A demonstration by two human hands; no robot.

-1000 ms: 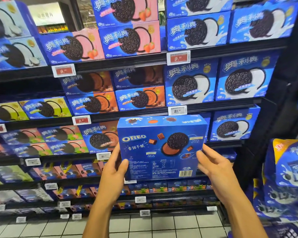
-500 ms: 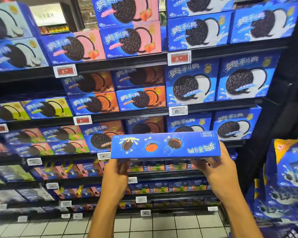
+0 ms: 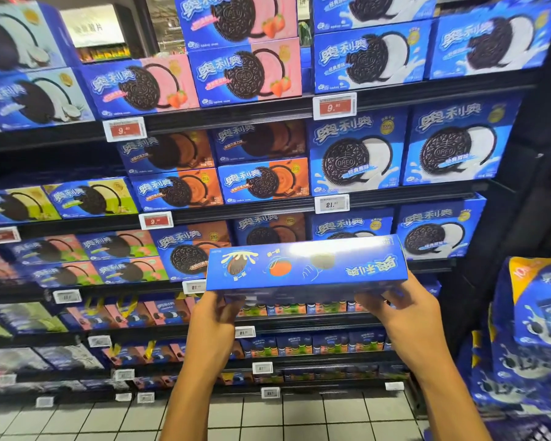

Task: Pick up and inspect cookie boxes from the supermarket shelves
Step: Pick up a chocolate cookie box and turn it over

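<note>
The left hand [image 3: 212, 324] and right hand [image 3: 406, 308] each gripped an end of the blue cookie box [image 3: 306, 265] from beneath, fingers curled under it. The box was held level in front of the shelves [image 3: 236, 211], narrow side panel facing the person, its lettering upside down. Stocked cookie boxes [image 3: 357, 157] filled the rows behind.

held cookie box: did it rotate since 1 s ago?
Yes. The held box tipped back against the shelves: its narrow side panel now faces the camera, held by both hands.

cookie box [image 3: 306, 268] before the shelves [image 3: 236, 113], left hand [image 3: 212, 326] and right hand [image 3: 407, 313] beneath it
</note>
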